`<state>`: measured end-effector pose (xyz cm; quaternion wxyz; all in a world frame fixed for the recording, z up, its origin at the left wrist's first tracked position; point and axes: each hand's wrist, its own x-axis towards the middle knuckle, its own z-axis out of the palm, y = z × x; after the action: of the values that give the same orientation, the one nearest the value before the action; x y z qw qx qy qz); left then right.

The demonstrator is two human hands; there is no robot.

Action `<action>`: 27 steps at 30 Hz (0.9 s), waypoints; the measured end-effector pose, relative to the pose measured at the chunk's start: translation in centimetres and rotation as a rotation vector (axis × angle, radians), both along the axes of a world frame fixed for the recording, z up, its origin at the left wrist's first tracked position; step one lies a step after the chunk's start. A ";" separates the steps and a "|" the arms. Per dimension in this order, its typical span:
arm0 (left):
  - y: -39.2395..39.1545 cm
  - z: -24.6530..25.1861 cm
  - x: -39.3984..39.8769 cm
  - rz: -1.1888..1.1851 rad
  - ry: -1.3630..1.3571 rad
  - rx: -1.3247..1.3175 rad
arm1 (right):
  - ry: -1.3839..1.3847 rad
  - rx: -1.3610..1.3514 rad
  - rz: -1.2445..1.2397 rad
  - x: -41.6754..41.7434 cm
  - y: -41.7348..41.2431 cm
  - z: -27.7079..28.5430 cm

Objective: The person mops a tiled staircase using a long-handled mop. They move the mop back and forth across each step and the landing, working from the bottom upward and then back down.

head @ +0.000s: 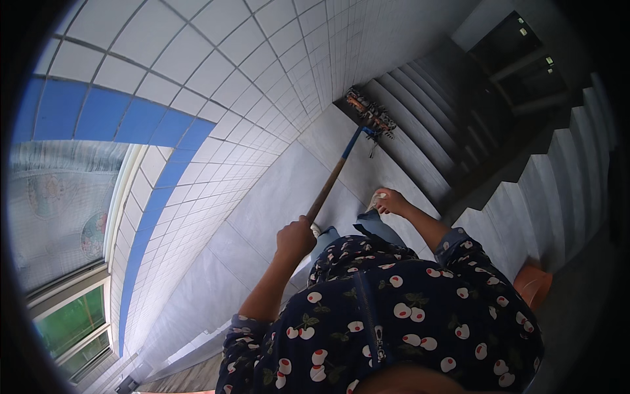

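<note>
My left hand (296,238) is wrapped around the wooden handle (327,191) of a mop, near the handle's end. The handle slants away to a blue section and the mop head (370,114), a wide bundle of dark, grey and orange strands. That head rests by the top edge of a descending staircase, close to the tiled wall. My right hand (392,202) hangs in front of the body, fingers loosely curled and apart, with no object seen in it. Below it, partly hidden, is a light shoe (374,201) on the grey floor.
Dark stairs (413,125) go down ahead; another flight (534,197) with a stepped edge is at the right. A white tiled wall (231,98) with a blue band and a window (69,207) runs along the left. An orange container (534,284) stands at the right.
</note>
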<state>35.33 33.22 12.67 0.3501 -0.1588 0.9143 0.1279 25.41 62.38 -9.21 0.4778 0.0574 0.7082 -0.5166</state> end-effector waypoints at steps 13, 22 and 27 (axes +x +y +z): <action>7.6 11.2 -18.5 -0.122 0.688 -0.028 | -0.141 0.285 -1.150 3.3 36.4 2.6; 6.5 18.6 -28.8 -0.235 0.727 -0.084 | -0.348 0.173 -0.902 8.8 27.0 6.0; 7.4 20.0 -31.7 -0.293 0.887 0.422 | -0.243 0.084 -0.787 9.5 23.9 10.9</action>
<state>3.62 40.66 32.71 -0.0329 0.1148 0.9418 0.3142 34.92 86.31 1.73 0.3212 0.4037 0.5912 -0.6199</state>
